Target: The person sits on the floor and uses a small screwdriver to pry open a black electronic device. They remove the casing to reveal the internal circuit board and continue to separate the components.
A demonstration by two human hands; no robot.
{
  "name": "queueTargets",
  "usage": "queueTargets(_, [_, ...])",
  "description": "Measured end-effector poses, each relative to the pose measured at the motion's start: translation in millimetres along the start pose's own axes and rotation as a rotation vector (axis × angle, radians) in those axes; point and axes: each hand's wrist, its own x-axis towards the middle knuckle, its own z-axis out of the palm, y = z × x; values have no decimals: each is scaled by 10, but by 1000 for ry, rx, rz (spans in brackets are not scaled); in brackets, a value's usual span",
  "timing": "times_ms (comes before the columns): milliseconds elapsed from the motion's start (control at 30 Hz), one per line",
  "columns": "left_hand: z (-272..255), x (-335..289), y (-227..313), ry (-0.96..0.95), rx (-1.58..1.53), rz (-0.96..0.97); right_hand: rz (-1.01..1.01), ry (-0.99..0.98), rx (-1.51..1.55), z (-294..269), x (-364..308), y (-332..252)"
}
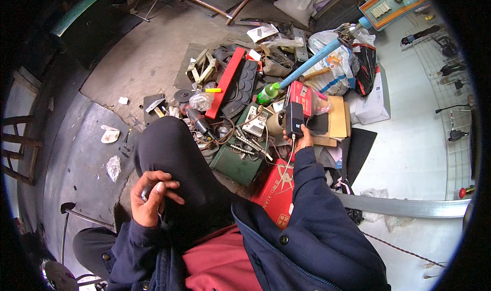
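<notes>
My right hand (305, 138) is wrapped round a black power bank (294, 118), a flat block with a small lit spot near its lower end. A white cable (290, 157) runs down from that end. Over my bent knee, my left hand (152, 196) is curled, with a small dark shiny thing (147, 192) between thumb and fingers; its kind does not show. Just beyond the power bank lies a red box (300, 97). A white power strip (255, 122) rests on a green metal box (236, 158) left of my right hand.
Loose tools and scraps lie ahead: a red bar (226, 81), an angle grinder (197, 121), a hammer (155, 104), a green bottle (268, 93). A blue pole (311, 61) slants over white bags (327, 60). A large red box (273, 191) sits by my lap; a metal rail (404, 206) stands right.
</notes>
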Motion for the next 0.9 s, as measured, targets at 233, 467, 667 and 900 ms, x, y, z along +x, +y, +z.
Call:
queueTargets(233, [41, 15, 23, -18, -41, 3, -41, 60, -172, -88, 53, 177])
queueTargets(467, [40, 46, -30, -10, -101, 2, -154, 10, -370, -175, 62, 222])
queueTargets(667, [-8, 10, 6, 40, -75, -66, -347, 298, -1097, -729, 622, -2])
queueTargets(900, [-98, -94, 45, 109, -59, -91, 106, 566, -293, -998, 1515, -223])
